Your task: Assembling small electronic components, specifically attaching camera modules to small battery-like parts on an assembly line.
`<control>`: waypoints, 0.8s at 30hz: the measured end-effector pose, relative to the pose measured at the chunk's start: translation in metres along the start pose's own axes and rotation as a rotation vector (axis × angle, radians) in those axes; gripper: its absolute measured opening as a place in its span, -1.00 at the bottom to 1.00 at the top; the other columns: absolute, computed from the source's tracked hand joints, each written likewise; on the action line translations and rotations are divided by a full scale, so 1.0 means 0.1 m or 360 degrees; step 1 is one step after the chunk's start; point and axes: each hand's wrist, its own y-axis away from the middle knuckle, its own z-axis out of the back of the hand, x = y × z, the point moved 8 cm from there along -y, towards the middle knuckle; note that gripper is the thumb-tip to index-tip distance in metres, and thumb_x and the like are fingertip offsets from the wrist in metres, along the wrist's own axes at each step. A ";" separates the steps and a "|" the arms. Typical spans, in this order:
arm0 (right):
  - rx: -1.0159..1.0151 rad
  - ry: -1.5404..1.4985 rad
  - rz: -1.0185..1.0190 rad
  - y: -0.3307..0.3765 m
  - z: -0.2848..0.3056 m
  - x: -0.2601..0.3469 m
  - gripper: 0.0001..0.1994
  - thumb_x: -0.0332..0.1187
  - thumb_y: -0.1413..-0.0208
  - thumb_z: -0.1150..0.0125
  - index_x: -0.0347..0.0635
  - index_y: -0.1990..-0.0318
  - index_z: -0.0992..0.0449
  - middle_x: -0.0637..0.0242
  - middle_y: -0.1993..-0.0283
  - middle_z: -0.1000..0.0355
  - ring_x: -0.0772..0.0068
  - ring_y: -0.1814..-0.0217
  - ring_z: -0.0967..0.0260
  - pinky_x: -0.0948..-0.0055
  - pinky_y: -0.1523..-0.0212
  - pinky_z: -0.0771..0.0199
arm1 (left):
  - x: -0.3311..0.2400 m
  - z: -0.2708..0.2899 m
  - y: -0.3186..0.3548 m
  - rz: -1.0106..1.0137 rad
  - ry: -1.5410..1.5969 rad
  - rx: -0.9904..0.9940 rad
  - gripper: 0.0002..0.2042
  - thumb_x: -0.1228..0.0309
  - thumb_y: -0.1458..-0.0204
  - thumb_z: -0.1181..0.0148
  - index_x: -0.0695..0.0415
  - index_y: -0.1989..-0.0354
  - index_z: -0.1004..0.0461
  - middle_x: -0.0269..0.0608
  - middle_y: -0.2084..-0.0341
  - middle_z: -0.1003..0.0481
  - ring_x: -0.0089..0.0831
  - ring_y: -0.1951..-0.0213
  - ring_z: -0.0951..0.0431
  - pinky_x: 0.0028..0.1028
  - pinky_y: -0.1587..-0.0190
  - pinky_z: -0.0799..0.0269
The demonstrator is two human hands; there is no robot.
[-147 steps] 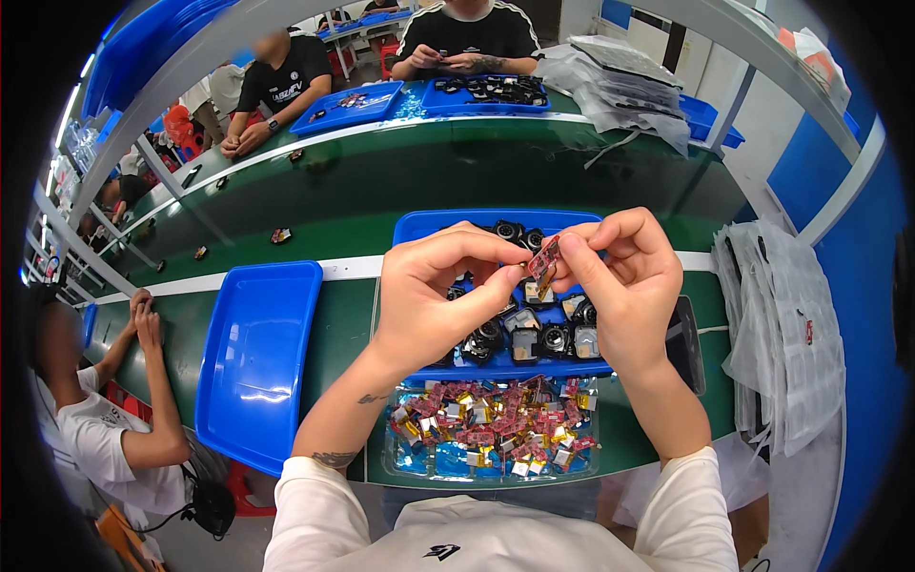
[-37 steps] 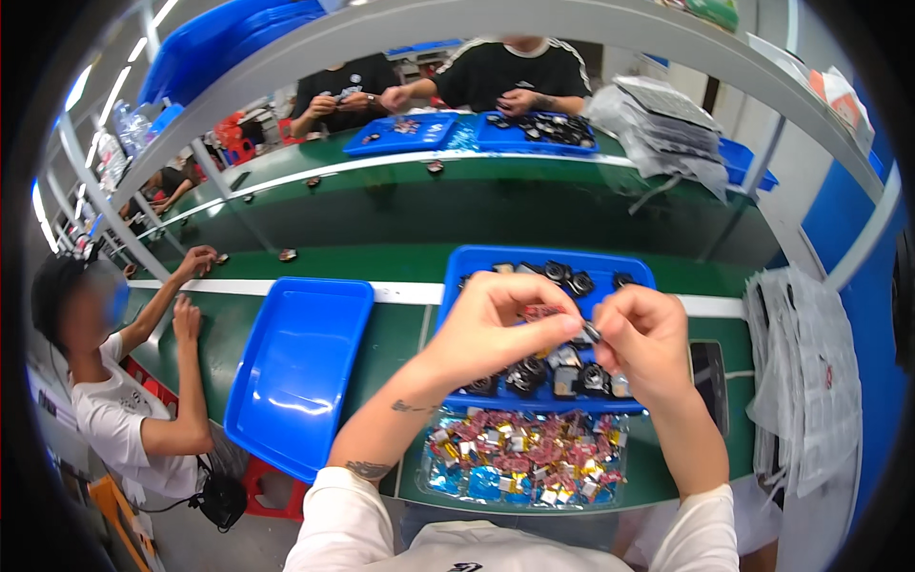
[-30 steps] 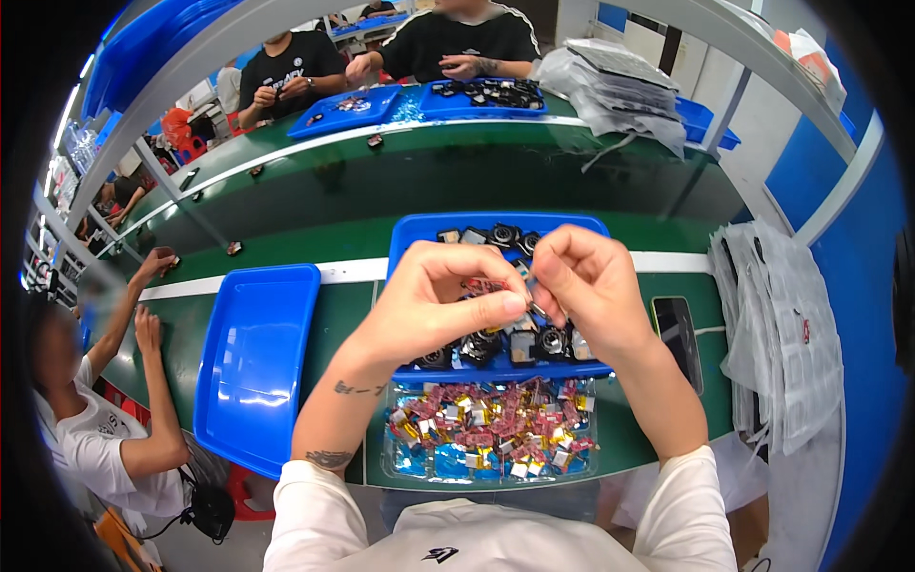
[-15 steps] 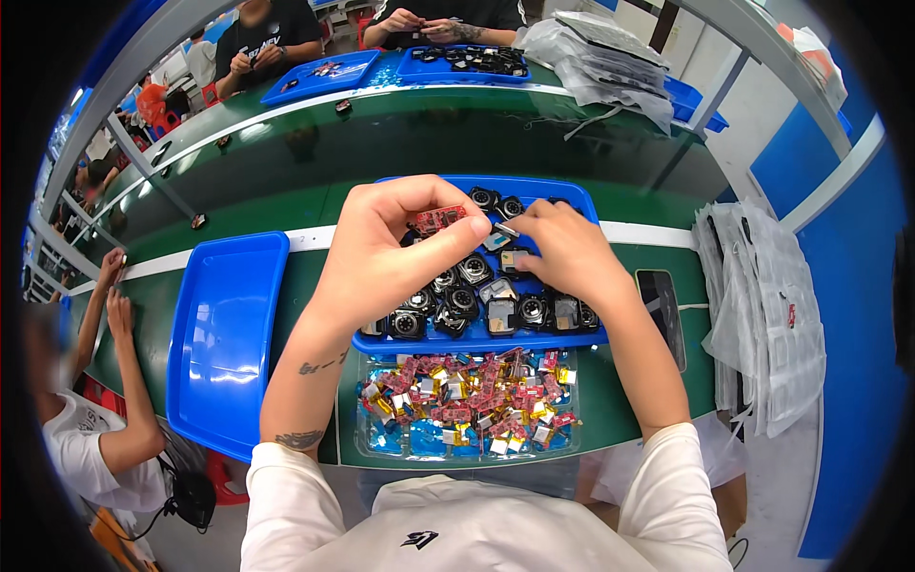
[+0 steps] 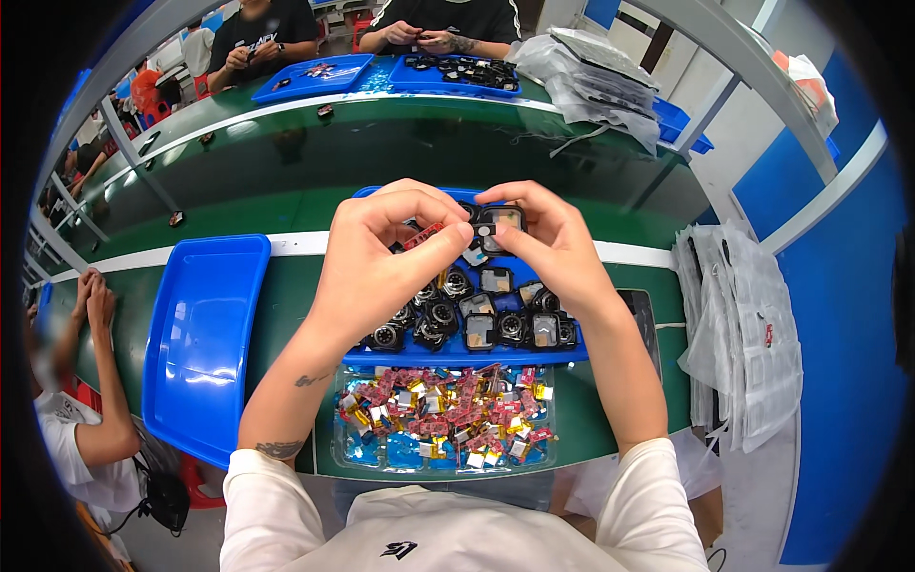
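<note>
In front of me, my left hand (image 5: 386, 257) is closed on a small red circuit board (image 5: 423, 234), pinched between thumb and fingers. Beside it, my right hand (image 5: 553, 243) grips a black square watch case (image 5: 505, 221) by its edges. Both thumbs nearly meet at the near side of this case. Beneath the hands lies a blue tray (image 5: 448, 359) with several black watch cases (image 5: 512, 328), some showing a round dark back, others a pale inside. Nearer to me, a clear plastic tray (image 5: 337, 459) holds a heap of red boards with silver-and-yellow batteries (image 5: 477, 410).
A blue tray (image 5: 205, 334) with nothing in it stands at the left. Right of my forearm lies a dark phone (image 5: 640, 319), beside stacked clear plastic trays (image 5: 739, 334). Co-workers' hands (image 5: 434, 40) work across the green table (image 5: 381, 153); another person's hands (image 5: 93, 296) are at left.
My right hand has risen from the blue tray with a watch case and come close to my left hand. The left hand still holds the red board. The whole view has shifted slightly.
</note>
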 end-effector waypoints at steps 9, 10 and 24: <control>-0.0220 -0.0163 -0.0005 0.16 -0.08 0.22 -0.74 -0.58 -0.04 -0.21 -0.33 0.07 -0.46 0.32 0.28 -0.46 0.63 0.30 -0.44 0.61 0.27 -0.55 | 0.04 0.00 0.05 -0.0072 -0.0234 -0.0247 -0.95 0.45 0.17 -0.29 0.14 0.54 -0.62 -0.18 0.20 -0.60 -0.46 0.16 -0.46 -0.48 0.25 -0.30; -0.0200 -0.0157 -0.0004 0.16 -0.09 0.22 -0.73 -0.58 -0.04 -0.20 -0.34 0.06 -0.46 0.31 0.28 -0.46 0.62 0.29 -0.44 0.61 0.27 -0.54 | 0.02 0.01 0.05 -0.0096 -0.0282 -0.0262 -0.95 0.44 0.17 -0.29 0.13 0.53 -0.62 -0.18 0.20 -0.60 -0.45 0.15 -0.45 -0.47 0.23 -0.29; -0.0271 0.0182 0.0221 0.25 -0.16 0.32 -0.77 -0.55 -0.05 -0.22 -0.36 0.11 -0.53 0.25 0.22 -0.49 0.59 0.23 -0.45 0.62 0.27 -0.53 | 0.06 0.02 0.04 -0.0016 -0.0381 -0.0228 -0.94 0.45 0.17 -0.29 0.15 0.52 -0.62 -0.17 0.23 -0.60 -0.40 0.11 -0.46 -0.39 0.02 -0.31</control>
